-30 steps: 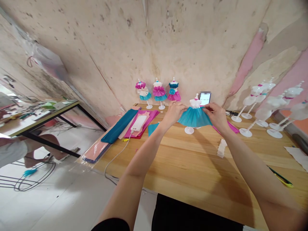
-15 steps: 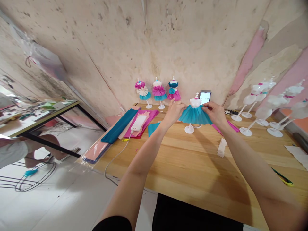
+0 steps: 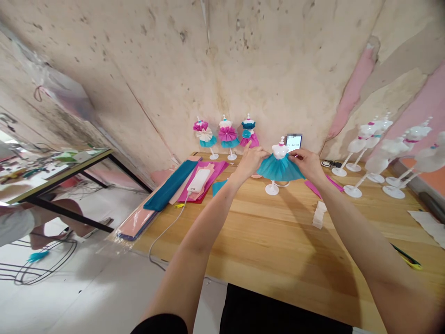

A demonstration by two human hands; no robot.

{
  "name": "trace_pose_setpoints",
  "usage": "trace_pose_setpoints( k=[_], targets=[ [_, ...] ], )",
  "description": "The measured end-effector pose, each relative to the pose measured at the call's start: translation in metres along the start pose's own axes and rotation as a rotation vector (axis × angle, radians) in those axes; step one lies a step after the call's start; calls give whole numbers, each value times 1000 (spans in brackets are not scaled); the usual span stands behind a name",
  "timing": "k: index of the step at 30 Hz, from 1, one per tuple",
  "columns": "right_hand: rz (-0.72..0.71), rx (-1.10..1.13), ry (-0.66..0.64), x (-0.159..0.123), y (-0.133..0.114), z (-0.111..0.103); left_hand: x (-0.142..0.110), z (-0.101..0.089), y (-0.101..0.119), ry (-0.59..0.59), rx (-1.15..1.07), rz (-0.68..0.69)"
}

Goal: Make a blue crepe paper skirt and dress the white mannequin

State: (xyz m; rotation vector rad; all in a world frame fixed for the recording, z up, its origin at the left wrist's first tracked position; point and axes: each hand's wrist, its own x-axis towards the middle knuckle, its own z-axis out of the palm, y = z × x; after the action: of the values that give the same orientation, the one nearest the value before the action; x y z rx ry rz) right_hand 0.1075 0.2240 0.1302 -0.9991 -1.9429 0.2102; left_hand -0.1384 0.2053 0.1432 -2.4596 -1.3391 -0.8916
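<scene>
A small white dress form [image 3: 280,151] stands on a white stand [image 3: 271,189], wearing a gathered teal crepe-paper skirt [image 3: 280,170]. My left hand [image 3: 251,162] grips the skirt's left side near the waist, with its thumb raised. My right hand [image 3: 308,164] pinches the right side of the waistband. The form stands between my hands on the wooden table [image 3: 264,236]. The skirt hides the upper part of the stand's pole.
Behind my hands stand several dressed paper-skirted forms [image 3: 226,134] and a phone [image 3: 294,143] showing digits. Paper sheets [image 3: 170,184] and a corded white power bank [image 3: 198,180] lie left. Undressed white forms [image 3: 378,146] stand right. Yellow-handled scissors [image 3: 410,262] lie near the right edge.
My hands have drawn slightly closer together on the skirt, which looks narrower. The whole scene sits a little further left in view.
</scene>
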Motion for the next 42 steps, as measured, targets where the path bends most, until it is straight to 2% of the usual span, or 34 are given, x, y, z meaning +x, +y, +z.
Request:
trace_pose_setpoints(
  k=[12,18,22,26,30,32,35,38,42],
  targets=[
    [10,40,-14,4,1,1,5,-6,-1,-28,81,70],
    [72,78,25,-4,-1,0,1,-5,0,0,-12,-52],
    [152,142,49,-15,-5,-1,-11,-7,7,76,-210,-188],
    [214,248,48,-34,-21,-4,-34,-13,25,131,-415,-281],
    [287,378,14,-61,-39,-1,-58,-13,53,83,-741,-339],
    [425,548,15,-74,-43,5,-67,-8,66,33,-895,-356],
    [613,741,59,-87,-41,17,-75,6,82,-47,-1098,-468],
    [664,758,45,-94,-38,28,-75,20,93,-48,-1217,-566],
    [680,756,-22,-101,-43,29,-68,32,101,-61,-1296,-510]
  ],
)
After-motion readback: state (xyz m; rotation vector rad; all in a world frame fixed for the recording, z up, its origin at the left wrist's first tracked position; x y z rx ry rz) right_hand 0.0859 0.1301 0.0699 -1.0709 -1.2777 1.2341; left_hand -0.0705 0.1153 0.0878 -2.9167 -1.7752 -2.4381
